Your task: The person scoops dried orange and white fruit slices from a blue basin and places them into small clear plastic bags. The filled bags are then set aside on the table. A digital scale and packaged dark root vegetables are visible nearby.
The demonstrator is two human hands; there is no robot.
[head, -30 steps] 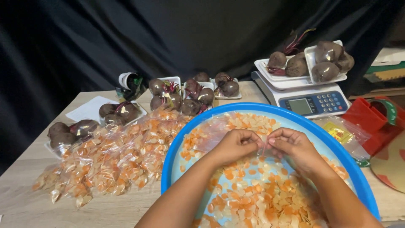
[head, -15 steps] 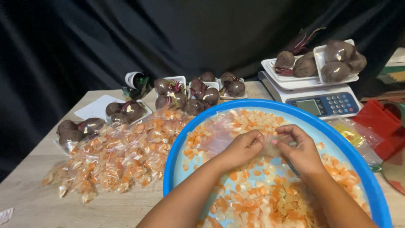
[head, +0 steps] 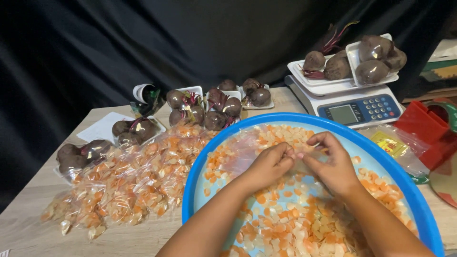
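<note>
Two bare hands meet over one large blue basin (head: 200,171) of orange and pale vegetable chips (head: 295,223). The left hand (head: 269,164) and right hand (head: 331,164) each pinch the mouth of one clear plastic bag (head: 247,147) lying in the basin. Left, a heap of filled bags (head: 124,185). Behind, one scale (head: 352,107) carries two trays of beetroots (head: 352,62).

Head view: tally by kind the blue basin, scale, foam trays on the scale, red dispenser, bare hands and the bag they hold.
Round blue plastic basin: 1
White electronic scale: 1
White foam trays on the scale: 2
Red plastic tape dispenser: 1
Bare hands, left and right: 2
Clear plastic bag in both grips: 1
Total: 8
</note>
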